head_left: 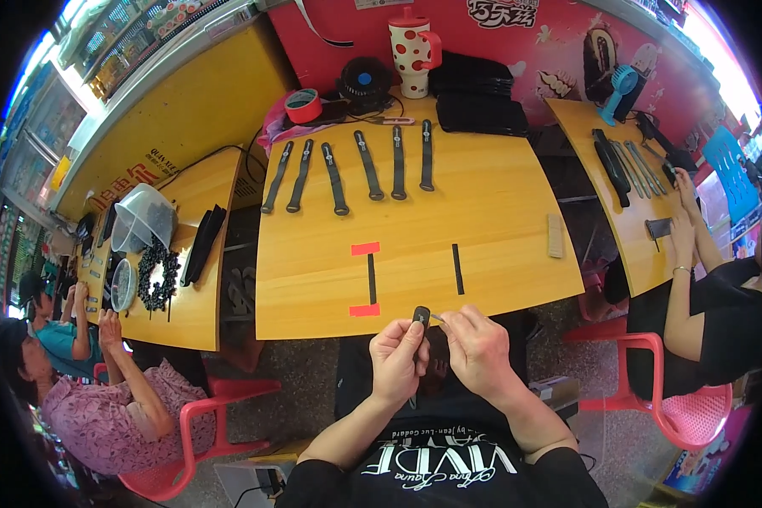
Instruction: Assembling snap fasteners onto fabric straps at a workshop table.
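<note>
Near the front edge of the table, my left hand (400, 356) is closed around a dark strap with a rounded black end (422, 316), thumb pressed on it. The rest of that strap is mostly hidden by the fingers. Close beside it, my right hand (476, 345) pinches a thin greyish piece (436, 317) that points toward the strap's end; its kind is too small to make out. Beyond the hands, a black strip (372, 279) lies between two red tape pieces (365, 249). Another black strip (458, 269) lies to its right.
Several dark straps (334, 178) lie in a row across the table (499, 203). Behind them stand red tape (303, 106), a black fan (365, 85), a dotted cup (413, 59) and black pouches (481, 114). A beige block (554, 235) lies right. Other people work at both side tables.
</note>
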The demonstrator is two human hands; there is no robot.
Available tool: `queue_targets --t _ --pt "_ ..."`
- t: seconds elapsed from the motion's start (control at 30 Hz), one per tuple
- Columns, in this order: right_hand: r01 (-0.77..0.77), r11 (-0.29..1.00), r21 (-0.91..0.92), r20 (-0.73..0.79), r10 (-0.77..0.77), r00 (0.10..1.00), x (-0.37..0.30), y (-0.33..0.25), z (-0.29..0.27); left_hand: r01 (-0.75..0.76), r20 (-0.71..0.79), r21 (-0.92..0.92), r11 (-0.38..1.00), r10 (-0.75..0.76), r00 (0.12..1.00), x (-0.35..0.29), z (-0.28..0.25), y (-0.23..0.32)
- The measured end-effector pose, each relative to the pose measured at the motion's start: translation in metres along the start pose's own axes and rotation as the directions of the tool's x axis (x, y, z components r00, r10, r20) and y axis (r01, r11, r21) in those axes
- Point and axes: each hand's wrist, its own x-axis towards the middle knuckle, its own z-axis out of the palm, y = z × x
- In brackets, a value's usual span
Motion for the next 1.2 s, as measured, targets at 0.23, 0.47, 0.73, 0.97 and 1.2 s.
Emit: queue_targets --t 0.23,0.47,0.73,0.97,1.2 --pt "0.038 0.993 -0.116 0.023 -0.036 0.999 0.000 -0.001 -0.002 0.006 -0.015 0.023 1.000 -0.005 1.000 0.000 0.001 0.001" --pt "0.151 0.980 -0.126 0.048 -0.146 0.988 -0.001 0.008 0.000 -0.045 0.035 0.326 0.944 0.035 0.999 -0.001 0.000 0.008" --pt "-0.268 0.836 0.478 0.253 0.162 0.954 0.006 0.005 -0.008 -0.581 0.368 0.758 0.297 0.542 0.756 -0.002 0.000 0.008" --pt "-0.061 0.927 0.370 0.055 0.043 0.998 -0.002 0.008 0.007 -0.513 0.290 0.739 0.438 0.480 0.828 -0.002 -0.007 0.000" --pt "0.072 0.917 0.391 0.095 -0.117 0.989 0.003 0.020 -0.005 -0.141 0.296 0.270 0.953 0.057 0.954 0.008 -0.014 0.033"
